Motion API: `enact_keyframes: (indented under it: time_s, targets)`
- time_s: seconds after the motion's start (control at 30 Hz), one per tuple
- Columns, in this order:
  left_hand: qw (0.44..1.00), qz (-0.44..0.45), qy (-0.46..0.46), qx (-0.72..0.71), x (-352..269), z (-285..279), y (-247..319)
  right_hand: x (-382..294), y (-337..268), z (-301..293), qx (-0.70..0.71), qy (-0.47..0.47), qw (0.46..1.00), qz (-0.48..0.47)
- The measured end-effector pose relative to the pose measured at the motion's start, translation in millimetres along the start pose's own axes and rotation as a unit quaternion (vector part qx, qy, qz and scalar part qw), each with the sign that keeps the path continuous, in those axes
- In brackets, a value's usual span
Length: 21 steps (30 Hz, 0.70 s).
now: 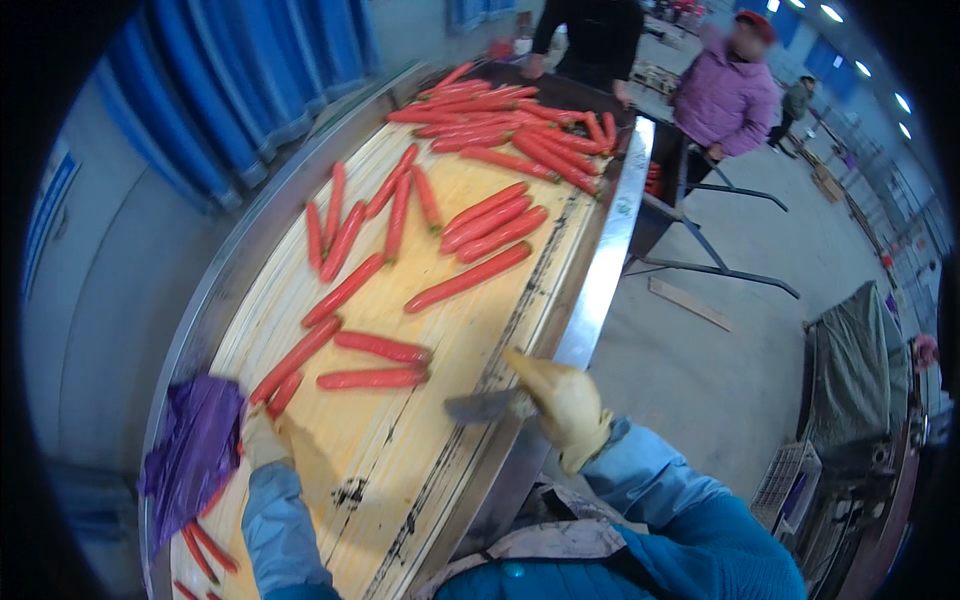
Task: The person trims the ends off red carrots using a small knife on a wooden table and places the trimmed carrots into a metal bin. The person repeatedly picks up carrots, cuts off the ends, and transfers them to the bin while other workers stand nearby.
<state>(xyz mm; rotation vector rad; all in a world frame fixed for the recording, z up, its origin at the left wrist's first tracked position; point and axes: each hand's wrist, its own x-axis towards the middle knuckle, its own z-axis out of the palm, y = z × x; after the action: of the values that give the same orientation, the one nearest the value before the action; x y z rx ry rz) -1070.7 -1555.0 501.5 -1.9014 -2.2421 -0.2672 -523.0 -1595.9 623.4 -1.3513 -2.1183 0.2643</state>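
My right hand (564, 401), in a pale yellow rubber glove, grips a knife whose broad, dark blade (480, 407) points left over the near side of the sorting table (360, 457). My left hand (266, 441), gloved as well, is at the table's far-left side, beside a crumpled purple plastic bag (196, 442). Its fingers meet the lower ends of a long carrot (296, 358) and a short carrot piece (284, 395); whether they grip either is hidden. Two carrots (381, 347) lie to the right of that hand. Several more carrots (491, 217) are spread up the table.
A heap of carrots (487, 120) covers the table's far end, where a person in black (592, 45) stands. Metal rims (600, 262) border the table. Another person in a pink jacket (724, 97) stands by a dark metal cart (660, 217). Thin carrots (202, 551) lie below the bag.
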Motion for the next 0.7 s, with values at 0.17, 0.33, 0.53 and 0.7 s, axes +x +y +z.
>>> enact_keyframes:
  time_s: [0.17, 0.33, 0.53, 0.7]
  targets:
    - [0.988, -0.042, -0.14, 0.056, 44, -27, 9, -2, 4, -2, 0.022, 0.036, 0.997, -0.062]
    - [0.962, -0.06, -0.241, 0.114, 60, -46, 39, -2, -5, -13, -0.015, -0.081, 0.996, -0.017]
    - [0.947, -0.042, -0.318, -0.001, 65, -69, 109, 37, 42, -84, -0.011, 0.045, 0.991, 0.127]
    - [0.761, -0.18, -0.334, -0.527, 83, -51, 184, 40, 44, -86, 0.013, 0.141, 0.986, 0.087]
